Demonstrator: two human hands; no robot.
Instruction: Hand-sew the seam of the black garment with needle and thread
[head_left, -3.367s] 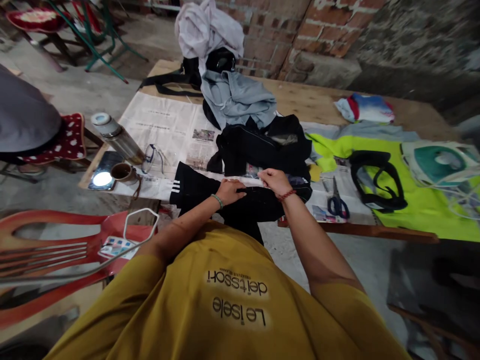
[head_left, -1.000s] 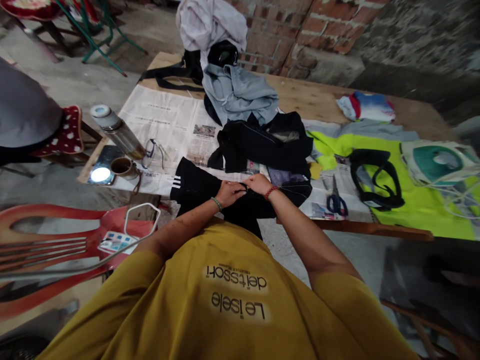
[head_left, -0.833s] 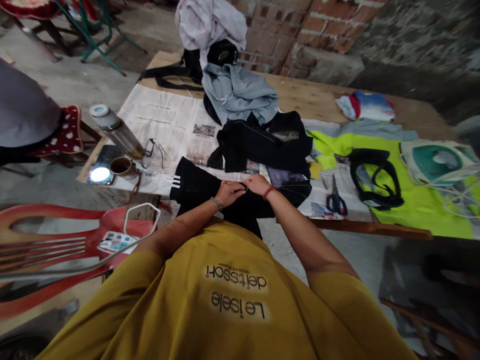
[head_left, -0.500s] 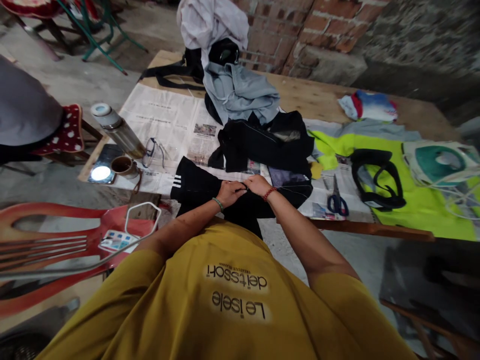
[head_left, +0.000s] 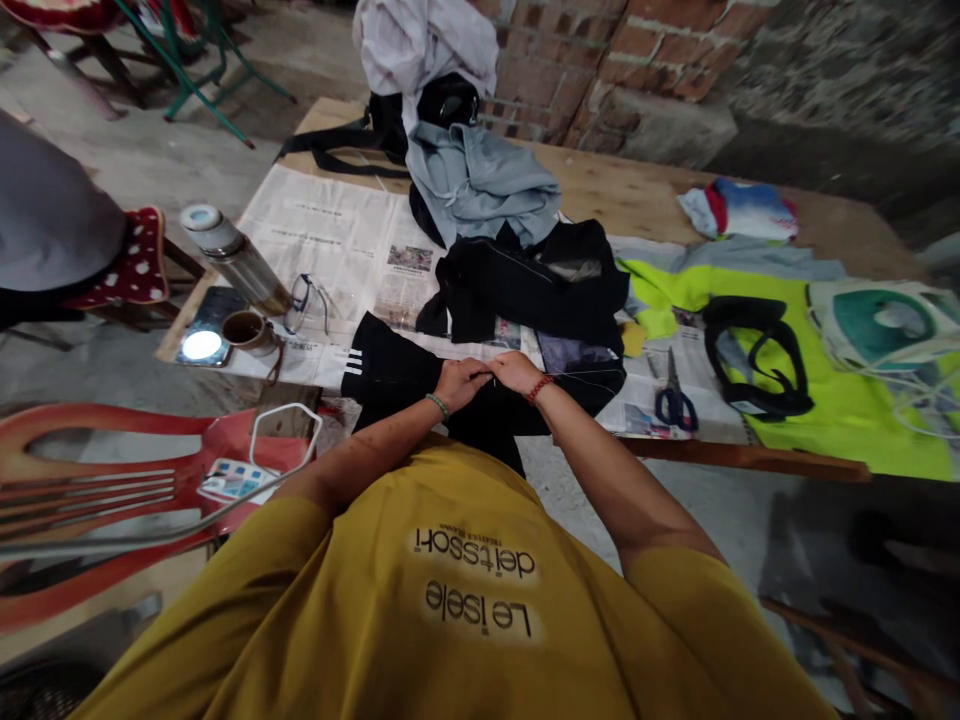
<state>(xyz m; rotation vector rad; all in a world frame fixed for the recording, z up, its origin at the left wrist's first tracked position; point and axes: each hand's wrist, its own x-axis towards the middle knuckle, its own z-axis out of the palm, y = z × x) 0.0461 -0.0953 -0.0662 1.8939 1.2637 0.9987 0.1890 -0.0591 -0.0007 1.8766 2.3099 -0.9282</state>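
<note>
Black trousers [head_left: 397, 362] with white stripes at one end lie across the near edge of the table. My left hand [head_left: 461, 384], with a green bead bracelet, pinches the dark cloth. Close against it, my right hand [head_left: 516, 372], with a red bracelet, has its fingers closed on the same cloth. The fingertips of both hands meet; anything small between them is too fine to make out. Just beyond lies another black garment [head_left: 525, 285], and a grey garment [head_left: 480, 185] is heaped behind it.
Newspaper [head_left: 322, 230] covers part of the table. On the left stand a thermos [head_left: 240, 262], a brown cup [head_left: 249, 334], glasses [head_left: 306, 305] and a lit phone [head_left: 202, 345]. Scissors [head_left: 675, 400], a black strap [head_left: 757, 360], a yellow-green garment [head_left: 847, 430] and an iron [head_left: 889, 320] lie right. A red chair [head_left: 97, 490] stands near left.
My fingers have shifted slightly where they meet on the black cloth, the right hand's fingertips now drawn over the left's. The other things have stayed in place.
</note>
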